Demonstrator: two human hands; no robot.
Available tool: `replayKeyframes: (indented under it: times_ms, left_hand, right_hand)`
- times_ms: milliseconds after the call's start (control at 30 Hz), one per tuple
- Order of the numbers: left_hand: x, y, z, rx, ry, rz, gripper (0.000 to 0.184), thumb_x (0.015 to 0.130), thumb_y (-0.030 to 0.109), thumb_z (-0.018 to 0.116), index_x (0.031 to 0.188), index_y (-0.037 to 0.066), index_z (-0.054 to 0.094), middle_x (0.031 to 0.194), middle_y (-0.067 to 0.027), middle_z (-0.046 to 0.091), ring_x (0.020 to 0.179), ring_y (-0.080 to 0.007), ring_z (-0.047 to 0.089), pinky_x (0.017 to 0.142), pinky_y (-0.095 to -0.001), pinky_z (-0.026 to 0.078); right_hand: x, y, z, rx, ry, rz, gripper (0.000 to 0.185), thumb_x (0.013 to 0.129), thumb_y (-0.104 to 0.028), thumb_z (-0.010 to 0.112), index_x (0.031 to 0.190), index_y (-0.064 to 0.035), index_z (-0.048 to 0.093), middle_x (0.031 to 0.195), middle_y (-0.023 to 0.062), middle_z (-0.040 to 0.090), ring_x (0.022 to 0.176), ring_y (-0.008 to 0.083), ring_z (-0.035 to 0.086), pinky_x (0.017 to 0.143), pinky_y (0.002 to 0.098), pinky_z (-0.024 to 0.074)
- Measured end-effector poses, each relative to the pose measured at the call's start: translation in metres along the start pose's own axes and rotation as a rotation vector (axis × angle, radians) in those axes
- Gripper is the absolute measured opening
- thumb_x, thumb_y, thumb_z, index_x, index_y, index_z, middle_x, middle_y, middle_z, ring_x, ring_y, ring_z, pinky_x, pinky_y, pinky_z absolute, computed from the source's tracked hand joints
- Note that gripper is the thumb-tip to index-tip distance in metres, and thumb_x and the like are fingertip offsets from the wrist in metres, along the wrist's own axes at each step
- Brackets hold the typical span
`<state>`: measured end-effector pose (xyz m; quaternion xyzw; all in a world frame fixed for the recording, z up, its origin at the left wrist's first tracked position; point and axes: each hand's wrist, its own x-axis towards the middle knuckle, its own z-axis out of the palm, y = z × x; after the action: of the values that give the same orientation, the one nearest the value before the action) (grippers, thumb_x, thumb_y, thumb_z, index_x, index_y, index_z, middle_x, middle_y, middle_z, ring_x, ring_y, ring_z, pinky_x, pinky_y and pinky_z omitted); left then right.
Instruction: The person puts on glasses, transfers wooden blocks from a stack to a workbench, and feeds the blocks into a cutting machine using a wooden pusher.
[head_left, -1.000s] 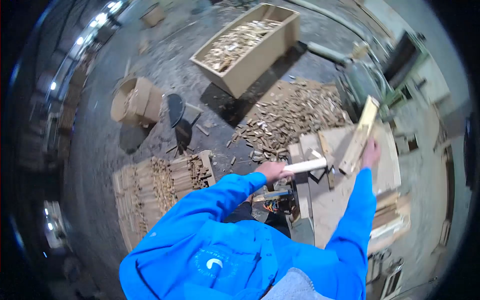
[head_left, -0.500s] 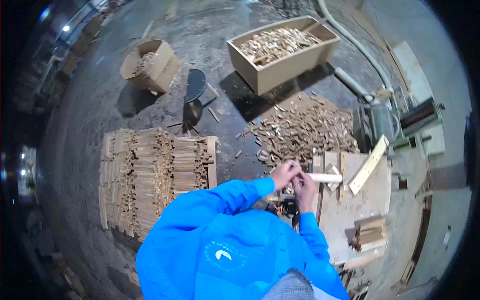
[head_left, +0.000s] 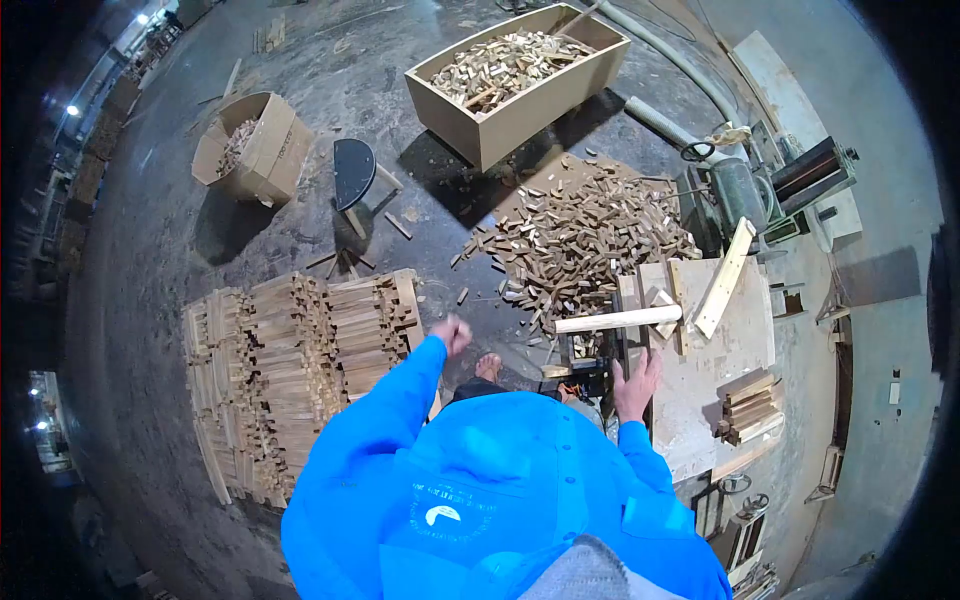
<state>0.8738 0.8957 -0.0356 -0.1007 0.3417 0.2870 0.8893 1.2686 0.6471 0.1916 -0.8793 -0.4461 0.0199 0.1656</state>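
Observation:
My left hand [head_left: 453, 336] is out to the left, near the right edge of the stacked wooden sticks [head_left: 300, 350]. Its fingers look curled in, and whatever they may hold is too small to make out. Open, with fingers spread, my right hand [head_left: 638, 387] is at the left edge of the machine table [head_left: 715, 400]. Just beyond it, a pale wooden stick [head_left: 610, 321] lies across that edge, its left end sticking out past the table. Neither hand touches this stick.
A long wooden board [head_left: 725, 280] and a small bundle of wood pieces [head_left: 748, 408] lie on the table. Ahead are a heap of offcuts [head_left: 590, 235], a large bin [head_left: 480, 140] of scraps, a cardboard box [head_left: 270, 155] and a half-round stool [head_left: 354, 173].
My hands were together at the stick's left end and have parted. The left moved away to the left; the right let go and spread its fingers at the table edge.

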Motion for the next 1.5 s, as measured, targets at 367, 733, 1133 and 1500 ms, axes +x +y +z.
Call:
replayKeyframes:
  times_ms: [367, 733, 1133, 1500]
  left_hand:
    - [-0.008, 0.152, 0.394, 0.811, -0.323, 0.710, 0.050, 0.111, 0.028, 0.044, 0.155, 0.005, 0.040, 0.152, -0.0223, 0.050, 0.137, -0.0361, 0.055, 0.110, -0.0515, 0.053]
    - [-0.024, -0.162, 0.314, 1.954, -0.269, 0.483, 0.051, 0.102, 0.029, 0.067, 0.137, -0.007, 0.059, 0.120, -0.0175, 0.072, 0.109, -0.0260, 0.069, 0.095, -0.0368, 0.053]
    - [0.012, -0.220, 0.326, 2.574, -0.249, 0.491, 0.054, 0.102, 0.056, 0.055, 0.115, 0.004, 0.062, 0.104, -0.0274, 0.071, 0.098, -0.0493, 0.067, 0.083, -0.0587, 0.051]
    - [0.008, -0.218, 0.326, 2.594, -0.178, 0.515, 0.055, 0.102, 0.059, 0.053, 0.108, 0.005, 0.059, 0.095, -0.0279, 0.071, 0.091, -0.0514, 0.067, 0.077, -0.0625, 0.051]
  right_hand:
    - [-0.007, 0.007, 0.001, 0.147, 0.078, 0.026, 0.073, 0.086, -0.028, 0.082, 0.146, 0.0018, 0.051, 0.152, 0.0278, 0.047, 0.143, 0.0450, 0.043, 0.121, 0.0497, 0.0333]
    - [-0.002, 0.112, -0.072, -0.198, 0.343, 0.342, 0.061, 0.095, -0.038, 0.068, 0.138, 0.0034, 0.056, 0.147, 0.0235, 0.054, 0.139, 0.0405, 0.048, 0.118, 0.0523, 0.0351]
    - [0.065, 0.258, -0.126, -0.310, 0.074, 0.812, 0.024, 0.094, -0.020, 0.059, 0.107, -0.0025, 0.068, 0.102, 0.0192, 0.073, 0.104, 0.0390, 0.070, 0.092, 0.0507, 0.0530]
    - [0.128, 0.210, -0.079, 0.029, 0.224, 0.544, 0.034, 0.095, -0.022, 0.066, 0.123, -0.0031, 0.061, 0.114, 0.0237, 0.065, 0.103, 0.0460, 0.067, 0.087, 0.0550, 0.0549]
